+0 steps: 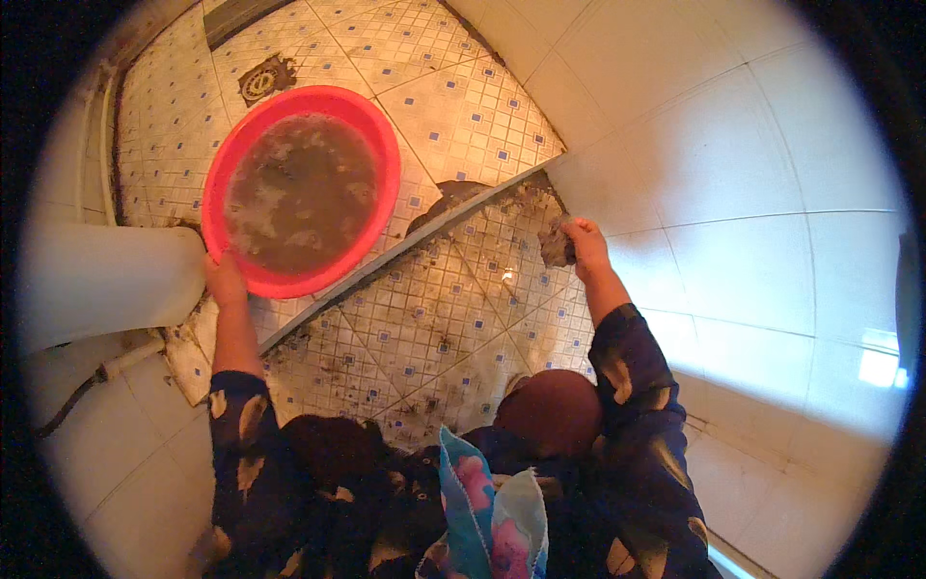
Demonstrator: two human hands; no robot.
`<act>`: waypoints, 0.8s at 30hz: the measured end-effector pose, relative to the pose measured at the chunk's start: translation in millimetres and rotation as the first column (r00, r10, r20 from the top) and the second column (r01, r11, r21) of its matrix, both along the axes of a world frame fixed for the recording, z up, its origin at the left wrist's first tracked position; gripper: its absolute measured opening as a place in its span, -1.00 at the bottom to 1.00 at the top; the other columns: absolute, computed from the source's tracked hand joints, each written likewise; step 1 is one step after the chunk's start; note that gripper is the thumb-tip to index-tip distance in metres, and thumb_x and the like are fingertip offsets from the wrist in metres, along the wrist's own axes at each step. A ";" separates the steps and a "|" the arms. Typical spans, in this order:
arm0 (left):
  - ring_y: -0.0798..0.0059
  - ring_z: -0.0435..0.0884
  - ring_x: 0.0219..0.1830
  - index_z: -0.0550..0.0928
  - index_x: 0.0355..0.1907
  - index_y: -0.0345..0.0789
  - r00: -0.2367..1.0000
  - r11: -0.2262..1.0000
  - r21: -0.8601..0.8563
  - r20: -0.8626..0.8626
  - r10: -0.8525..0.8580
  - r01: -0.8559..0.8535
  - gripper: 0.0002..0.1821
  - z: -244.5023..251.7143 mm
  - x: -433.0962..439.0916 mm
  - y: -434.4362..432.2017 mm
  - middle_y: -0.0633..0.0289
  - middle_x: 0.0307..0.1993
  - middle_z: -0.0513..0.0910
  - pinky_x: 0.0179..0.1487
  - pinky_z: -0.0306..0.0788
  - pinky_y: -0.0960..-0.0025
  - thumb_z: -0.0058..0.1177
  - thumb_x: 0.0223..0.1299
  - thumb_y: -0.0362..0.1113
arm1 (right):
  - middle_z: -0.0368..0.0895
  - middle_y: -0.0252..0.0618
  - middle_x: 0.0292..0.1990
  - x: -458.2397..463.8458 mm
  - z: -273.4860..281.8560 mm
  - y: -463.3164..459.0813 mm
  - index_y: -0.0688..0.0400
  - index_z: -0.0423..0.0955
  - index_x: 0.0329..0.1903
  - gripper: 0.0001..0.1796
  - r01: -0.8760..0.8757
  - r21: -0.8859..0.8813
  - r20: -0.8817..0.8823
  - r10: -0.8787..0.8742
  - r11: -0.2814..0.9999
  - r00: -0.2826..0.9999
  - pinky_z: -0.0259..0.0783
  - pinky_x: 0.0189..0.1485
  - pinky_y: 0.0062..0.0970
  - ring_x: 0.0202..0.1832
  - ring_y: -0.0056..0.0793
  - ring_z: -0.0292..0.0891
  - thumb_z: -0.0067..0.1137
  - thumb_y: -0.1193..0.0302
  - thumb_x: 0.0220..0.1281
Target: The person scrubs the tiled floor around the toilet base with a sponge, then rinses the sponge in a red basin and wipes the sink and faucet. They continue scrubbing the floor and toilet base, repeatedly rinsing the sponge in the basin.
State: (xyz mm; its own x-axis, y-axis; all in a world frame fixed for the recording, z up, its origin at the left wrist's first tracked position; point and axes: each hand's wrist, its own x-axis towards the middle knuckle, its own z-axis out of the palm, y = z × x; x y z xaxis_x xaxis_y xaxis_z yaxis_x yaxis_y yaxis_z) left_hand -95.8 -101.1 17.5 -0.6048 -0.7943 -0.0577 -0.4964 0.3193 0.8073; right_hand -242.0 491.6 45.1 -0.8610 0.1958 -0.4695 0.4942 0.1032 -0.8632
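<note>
My left hand [226, 281] grips the near-left rim of a red plastic basin [381, 231]. Murky grey-brown water with patches of foam [304, 192] fills much of the basin. Over to the right, my right hand [587, 247] holds a crumpled dark wet rag [557, 246] close to the tiled wall. Below the rag lies the dirty lower floor [448, 326], tiled with small blue squares and streaked with dark grime. I cannot tell whether the rag touches the floor or the wall.
A raised sill [412, 242] runs diagonally between the two floor areas. Beyond the basin is a round floor drain [262, 83]. A white ceramic pedestal [123, 279] stands at left, with a pipe [130, 360] beside it. White wall tiles [731, 253] rise on the right.
</note>
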 end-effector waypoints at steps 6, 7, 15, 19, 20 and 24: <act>0.07 0.32 0.17 0.32 0.20 -0.40 0.998 0.733 -0.679 0.061 -0.007 0.046 -0.46 50.7 -5.9 28.8 -0.08 0.14 0.36 0.25 0.15 0.18 -0.06 0.22 -0.14 | 0.37 0.11 0.03 -17.3 -86.0 17.3 0.14 0.37 0.07 -0.43 0.027 0.730 -0.390 0.383 0.683 0.837 0.22 0.18 -0.19 0.11 0.00 0.26 0.29 0.29 -0.05; 0.06 0.28 0.21 0.30 0.22 -0.39 0.994 0.594 -0.798 0.086 -0.064 0.107 -0.43 60.9 -5.1 44.1 -0.08 0.16 0.33 0.28 0.10 0.17 -0.09 0.24 -0.10 | 0.36 0.11 0.03 -18.9 -97.6 15.1 0.13 0.36 0.09 -0.43 0.006 0.794 -0.322 0.411 0.608 0.853 0.22 0.18 -0.20 0.10 0.01 0.26 0.28 0.31 -0.04; 0.04 0.30 0.18 0.32 0.25 -0.19 0.800 0.572 -0.559 0.408 -0.439 0.599 -0.24 84.5 11.5 150.7 -0.04 0.10 0.39 0.32 -0.05 -0.01 -0.32 0.17 0.33 | 0.37 0.10 0.01 39.2 -128.0 -76.5 0.11 0.38 0.05 -0.51 -0.500 0.668 -0.107 0.735 0.552 0.669 0.30 0.05 -0.08 0.03 0.07 0.30 0.13 0.50 -0.05; 0.04 0.33 0.15 0.36 0.22 -0.19 0.729 0.438 -0.585 0.508 -0.459 0.683 -0.14 88.7 11.1 146.2 -0.02 0.06 0.42 0.31 -0.04 -0.02 -0.32 0.07 0.44 | 0.47 0.00 -0.19 54.7 -98.7 -90.6 0.11 0.45 -0.07 -0.55 -0.591 0.766 -0.206 0.967 0.254 0.148 0.38 -0.13 -0.10 -0.09 0.02 0.38 0.17 0.52 -0.16; 0.04 0.33 0.15 0.37 0.21 -0.19 0.703 0.424 -0.561 0.539 -0.465 0.711 -0.12 88.2 12.3 145.0 -0.02 0.05 0.42 0.31 -0.03 -0.01 -0.32 0.05 0.47 | 0.46 0.00 -0.20 44.0 -96.8 -82.8 0.12 0.44 -0.07 -0.56 -0.628 0.761 -0.099 0.985 0.164 0.137 0.37 -0.12 -0.10 -0.10 0.03 0.38 0.17 0.53 -0.16; 0.06 0.36 0.10 0.41 0.18 -0.22 0.700 0.457 -0.531 0.555 -0.449 0.714 -0.11 85.5 16.4 143.0 -0.01 0.01 0.44 0.26 0.04 0.01 -0.31 0.03 0.49 | 0.39 0.03 -0.11 -50.3 -127.9 -23.0 0.17 0.37 -0.03 -0.55 -0.295 0.804 -0.190 0.694 0.516 0.695 0.35 -0.06 -0.12 -0.10 0.05 0.37 0.14 0.52 -0.09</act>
State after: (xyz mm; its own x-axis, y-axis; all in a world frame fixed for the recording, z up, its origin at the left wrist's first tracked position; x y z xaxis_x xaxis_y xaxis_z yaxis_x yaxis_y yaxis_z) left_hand -79.4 41.9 102.9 -0.9895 -0.1358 0.0495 -0.1321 0.9887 0.0715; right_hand -292.3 468.6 -82.8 -0.9639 -0.2602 0.0569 -0.2533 0.8298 -0.4972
